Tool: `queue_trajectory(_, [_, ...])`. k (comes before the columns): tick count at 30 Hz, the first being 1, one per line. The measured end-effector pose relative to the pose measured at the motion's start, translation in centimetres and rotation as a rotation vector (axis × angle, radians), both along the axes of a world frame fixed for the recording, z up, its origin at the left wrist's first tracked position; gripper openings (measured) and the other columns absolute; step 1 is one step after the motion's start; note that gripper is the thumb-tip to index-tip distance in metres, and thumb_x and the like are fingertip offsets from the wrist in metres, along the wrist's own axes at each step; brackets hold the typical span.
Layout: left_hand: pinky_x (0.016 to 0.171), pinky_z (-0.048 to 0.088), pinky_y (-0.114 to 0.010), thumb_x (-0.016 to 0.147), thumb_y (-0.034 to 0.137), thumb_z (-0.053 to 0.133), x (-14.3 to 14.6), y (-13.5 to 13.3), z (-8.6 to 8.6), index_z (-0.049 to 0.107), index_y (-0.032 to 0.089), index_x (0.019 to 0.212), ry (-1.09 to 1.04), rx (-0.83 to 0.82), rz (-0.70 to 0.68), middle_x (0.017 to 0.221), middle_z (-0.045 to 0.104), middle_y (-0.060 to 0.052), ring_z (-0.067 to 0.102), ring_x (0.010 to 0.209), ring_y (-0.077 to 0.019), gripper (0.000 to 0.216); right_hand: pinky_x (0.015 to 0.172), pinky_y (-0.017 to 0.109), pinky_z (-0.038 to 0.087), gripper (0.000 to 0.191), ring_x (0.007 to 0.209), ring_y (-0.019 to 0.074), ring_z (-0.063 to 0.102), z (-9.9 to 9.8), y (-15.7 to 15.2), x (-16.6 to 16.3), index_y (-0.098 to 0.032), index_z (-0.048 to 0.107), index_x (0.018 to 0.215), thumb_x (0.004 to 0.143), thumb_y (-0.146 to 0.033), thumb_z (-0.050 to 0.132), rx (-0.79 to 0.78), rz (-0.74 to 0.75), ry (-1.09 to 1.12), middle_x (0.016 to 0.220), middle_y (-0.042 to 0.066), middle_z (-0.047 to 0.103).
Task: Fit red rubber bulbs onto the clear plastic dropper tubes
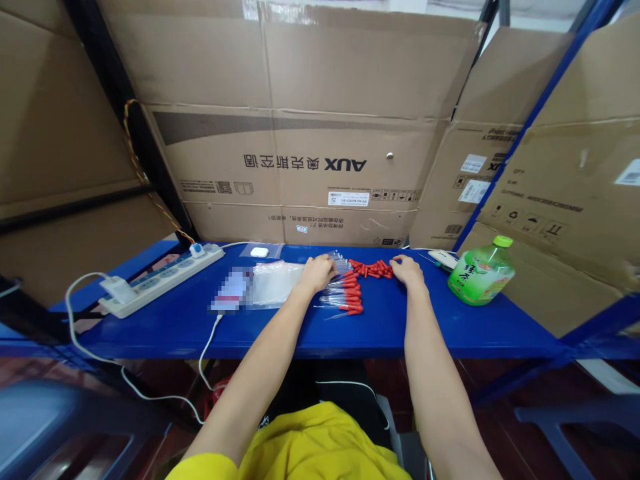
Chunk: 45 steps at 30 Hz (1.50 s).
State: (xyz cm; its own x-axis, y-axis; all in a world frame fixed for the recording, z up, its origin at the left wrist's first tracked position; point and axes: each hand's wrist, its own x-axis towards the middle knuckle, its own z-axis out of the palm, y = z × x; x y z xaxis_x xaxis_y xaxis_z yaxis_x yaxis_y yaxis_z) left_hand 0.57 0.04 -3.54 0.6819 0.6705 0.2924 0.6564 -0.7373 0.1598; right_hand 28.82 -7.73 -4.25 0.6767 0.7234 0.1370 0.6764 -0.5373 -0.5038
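Note:
On the blue table lies a row of clear droppers with red bulbs. Behind them is a loose heap of red rubber bulbs. My left hand rests on the clear tube ends at the left of the row, fingers curled over them. At the right edge of the red heap my right hand has its fingers bent down onto the bulbs. What either hand pinches is hidden.
Clear plastic bags and a blurred phone on a white cable lie left of the hands. A white power strip sits far left, a green drink bottle at right. Cardboard boxes wall the back.

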Motion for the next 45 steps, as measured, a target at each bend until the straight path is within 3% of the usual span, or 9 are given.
queue_trajectory(5, [0.09, 0.042, -0.036, 0.101, 0.036, 0.045, -0.5, 0.2, 0.3, 0.069, 0.019, 0.098, -0.166, 0.017, 0.097, 0.106, 0.071, -0.012, 0.064, 0.102, -0.025, 0.029, 0.086, 0.036, 0.052, 0.028, 0.102, 0.0289, 0.07, -1.6, 0.3, 0.8, -0.025, 0.078, 0.106, 0.083, -0.028, 0.061, 0.025, 0.023, -0.009, 0.108, 0.012, 0.075])
queue_trajectory(9, [0.077, 0.043, -0.03, 0.097, 0.047, 0.05, -0.5, 0.7, 0.3, 0.069, 0.021, 0.081, -0.477, -0.106, 0.145, 0.086, 0.073, -0.008, 0.066, 0.084, -0.0225, 0.036, 0.081, 0.034, 0.053, 0.021, 0.093, 0.0285, 0.071, -1.8, 0.5, 0.8, -0.022, 0.08, 0.085, 0.084, -0.035, 0.063, 0.121, -0.034, -0.021, 0.09, 0.014, 0.076])
queue_trajectory(14, [0.06, 0.041, -0.024, 0.087, 0.052, 0.064, 0.2, 1.1, 0.0, 0.067, 0.018, 0.069, -0.954, -0.491, 0.135, 0.069, 0.067, -0.003, 0.059, 0.061, -0.0138, 0.039, 0.078, 0.032, 0.052, 0.012, 0.086, 0.0259, 0.07, -2.0, 0.2, 0.7, -0.024, 0.08, 0.079, 0.075, -0.031, 0.07, 0.196, -0.077, -0.014, 0.083, 0.011, 0.076])
queue_trajectory(18, [0.046, 0.034, -0.019, 0.077, 0.053, 0.076, 0.8, 0.8, 0.2, 0.064, 0.014, 0.07, -1.257, -0.888, 0.084, 0.074, 0.065, -0.004, 0.056, 0.054, -0.0088, 0.041, 0.076, 0.032, 0.052, 0.014, 0.083, 0.0249, 0.07, -1.7, -0.3, 0.3, -0.027, 0.081, 0.083, 0.072, -0.029, 0.072, 0.235, -0.107, 0.03, 0.087, 0.01, 0.076])
queue_trajectory(22, [0.046, 0.039, -0.016, 0.074, 0.049, 0.081, 1.1, 0.4, 0.4, 0.064, 0.013, 0.075, -1.479, -1.081, 0.105, 0.076, 0.065, -0.004, 0.058, 0.055, -0.0069, 0.04, 0.075, 0.032, 0.051, 0.014, 0.083, 0.0247, 0.07, -1.1, -0.8, -0.3, -0.028, 0.08, 0.082, 0.071, -0.03, 0.074, 0.287, -0.108, 0.069, 0.088, 0.008, 0.078])
queue_trajectory(27, [0.045, 0.04, -0.016, 0.08, 0.048, 0.077, 1.4, 0.5, 0.2, 0.062, 0.013, 0.075, -1.613, -1.048, 0.158, 0.072, 0.064, -0.003, 0.058, 0.052, -0.0058, 0.039, 0.077, 0.032, 0.051, 0.015, 0.086, 0.0243, 0.07, -0.7, -0.9, -0.5, -0.028, 0.079, 0.085, 0.072, -0.032, 0.073, 0.369, -0.069, 0.089, 0.087, 0.005, 0.079])
queue_trajectory(33, [0.049, 0.045, -0.017, 0.088, 0.05, 0.068, 1.6, 0.4, 0.2, 0.054, 0.014, 0.076, -1.663, -1.011, 0.234, 0.077, 0.071, -0.008, 0.065, 0.056, -0.0096, 0.04, 0.08, 0.034, 0.052, 0.022, 0.088, 0.0256, 0.07, -0.9, -0.8, -0.3, -0.029, 0.082, 0.087, 0.071, -0.025, 0.067, 0.336, -0.129, 0.08, 0.092, 0.008, 0.078])
queue_trajectory(45, [0.053, 0.046, -0.018, 0.1, 0.056, 0.043, 2.7, 0.2, -0.1, 0.04, 0.02, 0.088, -1.743, -0.981, 0.192, 0.075, 0.073, -0.007, 0.068, 0.056, -0.0122, 0.038, 0.08, 0.033, 0.053, 0.03, 0.086, 0.0253, 0.069, -1.2, -0.3, 0.7, -0.026, 0.082, 0.093, 0.069, -0.028, 0.065, 0.41, -0.157, 0.236, 0.088, 0.005, 0.079])
